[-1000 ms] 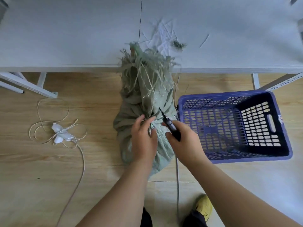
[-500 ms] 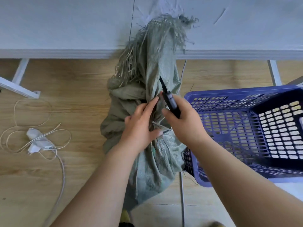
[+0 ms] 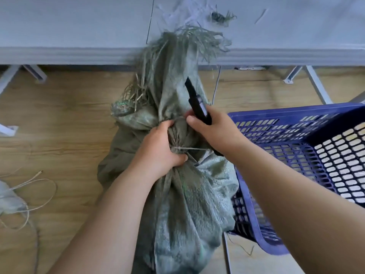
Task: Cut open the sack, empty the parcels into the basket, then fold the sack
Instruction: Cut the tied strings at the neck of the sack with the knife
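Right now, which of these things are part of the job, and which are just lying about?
In use:
green sack, neck gripped by left hand
black cutter in right hand
blue basket

Lying about:
cords on the floor
fibre scraps on the table

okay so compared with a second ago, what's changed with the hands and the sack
The left hand has closed round the tied neck of the sack; a second ago its fingers only rested on top. The right hand has lifted the black cutter above the tie, blade pointing up and away. The camera has come closer. The sack is still tied, and the blue basket holds no parcels.
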The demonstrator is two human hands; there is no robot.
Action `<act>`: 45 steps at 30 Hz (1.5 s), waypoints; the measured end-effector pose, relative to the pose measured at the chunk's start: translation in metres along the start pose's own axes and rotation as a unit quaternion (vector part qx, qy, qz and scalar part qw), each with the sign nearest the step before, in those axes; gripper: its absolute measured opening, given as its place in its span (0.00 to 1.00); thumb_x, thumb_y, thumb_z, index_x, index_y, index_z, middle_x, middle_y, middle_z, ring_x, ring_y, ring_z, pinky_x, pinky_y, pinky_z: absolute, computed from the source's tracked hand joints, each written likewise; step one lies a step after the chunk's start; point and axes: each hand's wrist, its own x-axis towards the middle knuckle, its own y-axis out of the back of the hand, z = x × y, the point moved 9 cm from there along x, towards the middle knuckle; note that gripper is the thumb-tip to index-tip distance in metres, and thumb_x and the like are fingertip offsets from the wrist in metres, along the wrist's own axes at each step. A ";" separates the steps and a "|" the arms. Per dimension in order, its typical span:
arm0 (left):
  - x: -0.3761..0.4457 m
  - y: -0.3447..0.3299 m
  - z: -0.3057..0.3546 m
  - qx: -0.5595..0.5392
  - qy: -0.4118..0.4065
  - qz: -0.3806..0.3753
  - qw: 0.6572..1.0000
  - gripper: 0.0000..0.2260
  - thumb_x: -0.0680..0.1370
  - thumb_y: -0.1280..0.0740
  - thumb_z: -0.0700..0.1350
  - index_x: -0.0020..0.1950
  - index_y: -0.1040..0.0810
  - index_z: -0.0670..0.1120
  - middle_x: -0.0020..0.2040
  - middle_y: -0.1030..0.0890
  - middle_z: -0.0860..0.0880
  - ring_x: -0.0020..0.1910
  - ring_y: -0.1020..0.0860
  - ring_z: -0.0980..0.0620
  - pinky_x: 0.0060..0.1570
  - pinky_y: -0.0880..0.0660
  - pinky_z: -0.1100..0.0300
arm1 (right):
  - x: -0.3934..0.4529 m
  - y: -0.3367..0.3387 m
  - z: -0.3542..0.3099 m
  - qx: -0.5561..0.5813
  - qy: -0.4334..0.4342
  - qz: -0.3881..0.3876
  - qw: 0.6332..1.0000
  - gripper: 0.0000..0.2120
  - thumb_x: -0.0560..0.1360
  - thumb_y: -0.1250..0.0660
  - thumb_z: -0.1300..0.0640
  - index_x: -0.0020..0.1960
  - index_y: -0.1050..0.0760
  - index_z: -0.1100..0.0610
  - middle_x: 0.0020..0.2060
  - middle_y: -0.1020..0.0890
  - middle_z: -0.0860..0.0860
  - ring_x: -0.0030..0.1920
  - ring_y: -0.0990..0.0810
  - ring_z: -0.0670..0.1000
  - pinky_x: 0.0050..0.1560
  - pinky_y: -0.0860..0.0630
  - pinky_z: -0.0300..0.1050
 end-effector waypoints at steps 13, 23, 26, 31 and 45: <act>-0.004 0.042 0.014 0.162 -0.062 0.110 0.979 0.48 0.60 0.24 0.63 0.74 0.40 0.53 0.73 0.49 0.53 0.74 0.50 0.48 0.72 0.46 0.51 | -0.012 -0.015 -0.001 -0.092 0.054 0.014 0.994 0.12 0.65 0.22 0.55 0.46 0.20 0.49 0.43 0.17 0.44 0.44 0.19 0.43 0.47 0.24 0.39; -0.005 0.036 0.005 0.070 -0.141 0.129 0.979 0.32 0.64 0.24 0.59 0.67 0.29 0.59 0.74 0.42 0.53 0.75 0.44 0.50 0.72 0.44 0.52 | -0.030 -0.024 0.012 0.244 -0.063 -0.066 0.965 0.10 0.75 0.32 0.53 0.51 0.22 0.59 0.39 0.15 0.56 0.26 0.28 0.45 0.26 0.30 0.36; -0.006 0.034 0.008 0.118 -0.130 0.157 0.972 0.36 0.63 0.25 0.62 0.69 0.29 0.55 0.74 0.43 0.51 0.75 0.47 0.48 0.73 0.48 0.50 | -0.036 -0.028 0.013 0.329 -0.111 -0.115 0.931 0.22 0.69 0.35 0.46 0.56 0.23 0.60 0.45 0.15 0.56 0.28 0.29 0.45 0.25 0.31 0.34; -0.006 0.029 0.021 0.154 -0.171 0.169 0.958 0.34 0.66 0.29 0.62 0.68 0.29 0.49 0.78 0.48 0.51 0.78 0.57 0.51 0.75 0.60 0.43 | -0.038 -0.029 0.014 0.229 -0.064 -0.002 0.971 0.08 0.70 0.26 0.61 0.48 0.20 0.60 0.32 0.20 0.52 0.24 0.30 0.44 0.25 0.31 0.36; -0.021 0.026 0.035 0.017 -0.123 -0.018 0.992 0.31 0.60 0.32 0.73 0.59 0.37 0.67 0.60 0.29 0.60 0.67 0.33 0.53 0.66 0.41 0.53 | -0.037 0.017 -0.010 0.205 -0.003 0.167 0.964 0.07 0.74 0.29 0.61 0.37 0.21 0.55 0.31 0.17 0.52 0.32 0.19 0.47 0.36 0.22 0.41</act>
